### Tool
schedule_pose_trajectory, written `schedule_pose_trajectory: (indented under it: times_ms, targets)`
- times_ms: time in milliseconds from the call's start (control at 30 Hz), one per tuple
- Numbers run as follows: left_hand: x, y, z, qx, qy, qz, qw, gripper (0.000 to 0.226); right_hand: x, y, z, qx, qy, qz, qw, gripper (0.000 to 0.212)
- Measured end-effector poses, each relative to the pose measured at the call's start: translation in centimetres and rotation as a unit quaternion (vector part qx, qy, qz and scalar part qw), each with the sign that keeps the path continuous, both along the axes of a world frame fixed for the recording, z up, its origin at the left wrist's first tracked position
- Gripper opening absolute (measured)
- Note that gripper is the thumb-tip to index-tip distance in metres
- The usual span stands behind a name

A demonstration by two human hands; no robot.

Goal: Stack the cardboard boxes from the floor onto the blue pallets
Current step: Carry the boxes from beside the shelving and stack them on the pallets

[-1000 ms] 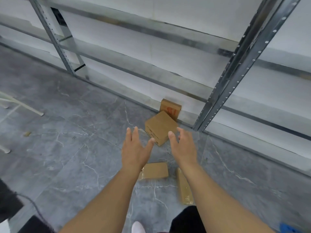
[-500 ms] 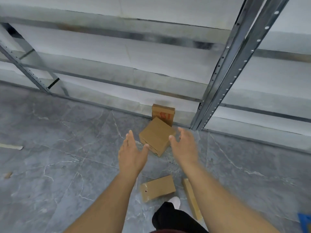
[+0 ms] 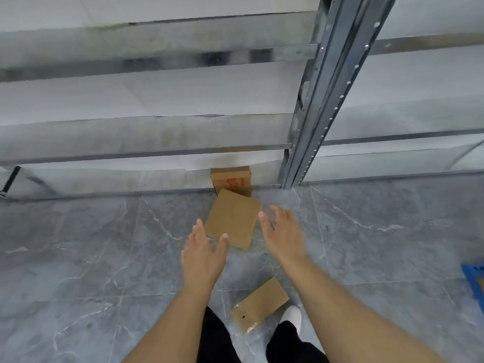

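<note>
A brown cardboard box (image 3: pixel 231 221) lies on the grey floor, turned at an angle. My left hand (image 3: pixel 203 254) is open at its near left corner, and my right hand (image 3: pixel 282 231) is open just off its right edge; neither holds it. Behind it a second box with red marks (image 3: pixel 231 179) stands against the shelving base. A flat, tape-wrapped box (image 3: pixel 260 303) lies on the floor between my forearms. The corner of a blue pallet (image 3: pixel 475 280) shows at the right edge.
A metal shelving upright (image 3: pixel 317 111) rises right of the boxes, with horizontal rails and white panels behind. My dark trouser legs and a white shoe (image 3: pixel 292 313) are at the bottom. The floor is grey marbled tile.
I have stepped closer to the shelving; both hands have moved forward and now flank the angled box. The flat box now lies nearer my feet, and the narrow box at right has left view.
</note>
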State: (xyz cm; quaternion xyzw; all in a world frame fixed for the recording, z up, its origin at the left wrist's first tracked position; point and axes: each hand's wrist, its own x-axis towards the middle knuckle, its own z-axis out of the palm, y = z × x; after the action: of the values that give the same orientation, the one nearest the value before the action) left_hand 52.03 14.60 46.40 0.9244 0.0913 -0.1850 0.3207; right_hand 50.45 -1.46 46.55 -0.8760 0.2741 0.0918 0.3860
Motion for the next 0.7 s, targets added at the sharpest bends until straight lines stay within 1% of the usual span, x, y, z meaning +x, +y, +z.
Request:
schedule_pose_trajectory:
  times_ms: [133, 233, 333, 400, 500, 700]
  targets:
    - [4.5, 1.1, -2.1, -0.007, 0.034, -0.062, 0.997, 0.078, 2.9, 1.6, -1.4, -0.006, 0.029, -0.052, 0.998, 0.054]
    - [8.3, 2.8, -4.3, -0.006, 0.077, -0.111, 0.991, 0.08, 4.9, 3.3, -3.2, 0.014, 0.067, -0.116, 0.991, 0.054]
    - [12.6, 4.6, -7.8, 0.001, 0.115, -0.136, 0.984, 0.083, 7.1, 4.8, -6.1, 0.039, 0.097, -0.179, 0.978, 0.055]
    - [15.4, 5.5, -10.9, 0.017, 0.127, -0.148, 0.981, 0.084, 8.9, 5.3, -8.9, 0.059, 0.107, -0.21, 0.97, 0.055]
    - [18.3, 6.2, -16.3, 0.032, 0.15, -0.157, 0.975, 0.086, 11.0, 5.7, -14.4, 0.07, 0.122, -0.229, 0.963, 0.055]
    - [21.0, 7.1, -29.0, 0.071, 0.181, -0.171, 0.966, 0.086, 12.7, 6.2, -28.0, 0.089, 0.176, -0.255, 0.946, 0.056]
